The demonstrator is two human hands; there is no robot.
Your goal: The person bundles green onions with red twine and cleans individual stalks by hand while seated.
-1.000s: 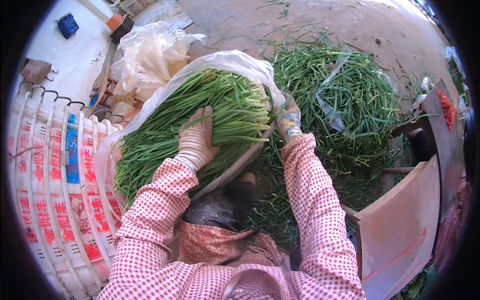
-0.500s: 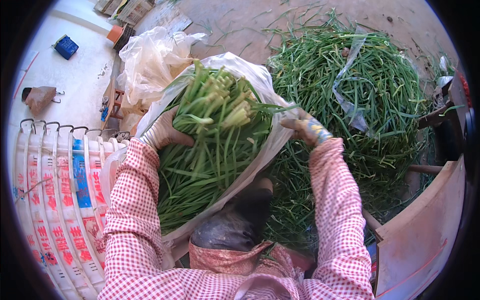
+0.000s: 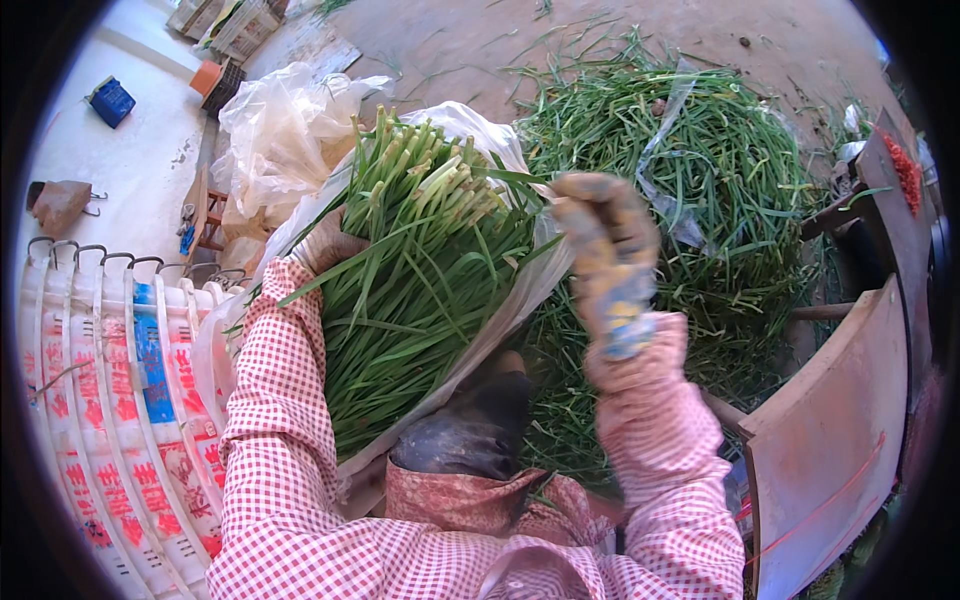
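Observation:
A thick bunch of chives (image 3: 430,260), long flat green leaves with pale cut ends toward the far side, lies in an open clear plastic bag (image 3: 500,320) before me. My left hand (image 3: 335,243) is closed on the bunch's left side, its fingers mostly covered by leaves. Up at the bag's right edge, my right hand (image 3: 607,250) wears a worn grey glove with yellow and blue patches. Its fingers are curled together beside a leaf tip and the bag's rim; what they pinch, if anything, is hidden.
A large heap of loose greens (image 3: 690,190) spreads over the floor at the right, with a plastic strip on it. A wooden board (image 3: 820,440) stands at the near right. White ribbed panels (image 3: 110,400) line the left. Crumpled plastic (image 3: 290,125) lies behind the bag.
The bunch has settled lower into the bag, its leaves fanned toward me. My right hand has turned upward and curled its fingers at the bag's edge. The view has shifted slightly.

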